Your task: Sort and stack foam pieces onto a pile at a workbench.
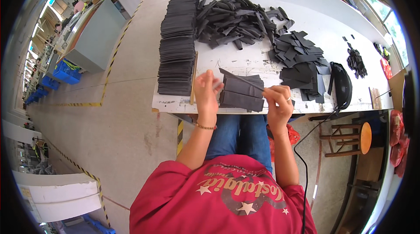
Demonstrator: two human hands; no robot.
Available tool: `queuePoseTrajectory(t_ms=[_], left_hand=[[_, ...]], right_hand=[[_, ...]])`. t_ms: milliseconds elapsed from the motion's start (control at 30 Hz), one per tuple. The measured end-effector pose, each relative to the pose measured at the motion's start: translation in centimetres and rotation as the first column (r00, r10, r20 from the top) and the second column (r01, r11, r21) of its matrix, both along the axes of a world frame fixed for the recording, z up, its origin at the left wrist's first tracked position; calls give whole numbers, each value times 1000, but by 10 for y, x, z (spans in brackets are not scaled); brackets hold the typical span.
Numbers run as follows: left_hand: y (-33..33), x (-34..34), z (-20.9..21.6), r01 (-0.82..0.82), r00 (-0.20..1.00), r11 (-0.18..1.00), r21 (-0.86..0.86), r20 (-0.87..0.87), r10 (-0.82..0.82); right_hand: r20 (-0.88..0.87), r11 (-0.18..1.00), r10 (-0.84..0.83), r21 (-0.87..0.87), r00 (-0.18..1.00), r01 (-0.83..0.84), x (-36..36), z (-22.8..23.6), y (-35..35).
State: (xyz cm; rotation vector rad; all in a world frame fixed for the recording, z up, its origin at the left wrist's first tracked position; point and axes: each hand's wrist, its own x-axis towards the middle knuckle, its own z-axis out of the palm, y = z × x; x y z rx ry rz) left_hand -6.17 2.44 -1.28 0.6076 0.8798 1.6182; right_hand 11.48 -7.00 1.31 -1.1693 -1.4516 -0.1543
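Observation:
My right hand (280,105) pinches one end of a thin black fabric piece (239,79), which slants up to the left and shows nearly edge-on. My left hand (207,90) is raised beside the piece's other end, its fingers apart and slightly blurred, with nothing visible in it. Beneath the held piece, between both hands, lies a small pile of flat black pieces (243,96) at the table's front edge. Left of my left hand stands a long, tightly packed row of black pieces (177,41), with a wooden strip (194,78) along its side.
The white table (218,61) also bears a heap of curled black pieces (234,19), flat black pieces (304,65), a black pouch-like item (341,86) and small dark parts (357,62). A wooden stool (365,138) stands at right; a black cable (302,155) hangs down beside my right arm.

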Motion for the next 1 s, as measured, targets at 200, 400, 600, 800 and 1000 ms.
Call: queuePoseTrajectory(t_ms=[200,400,600,800,1000], left_hand=[[-7,1,4,344,939,931,-123,64,-338],[-14,1,-3,476,858,873,-110,-160,-488],[-30,18,-5,728,654,675,-116,-178,-736],[-33,21,-7,569,795,821,-56,-218,-566],[-32,15,-21,662,738,744,-87,-94,-668]], right_hand=[[449,989,145,-73,882,-126,-10,0,-4],[-489,824,116,-439,865,-359,-1,-3,1],[-881,682,34,-326,473,-655,-2,-8,3],[-881,689,48,-312,470,-655,0,-29,-2],[-974,607,17,-171,227,-776,0,-34,0]])
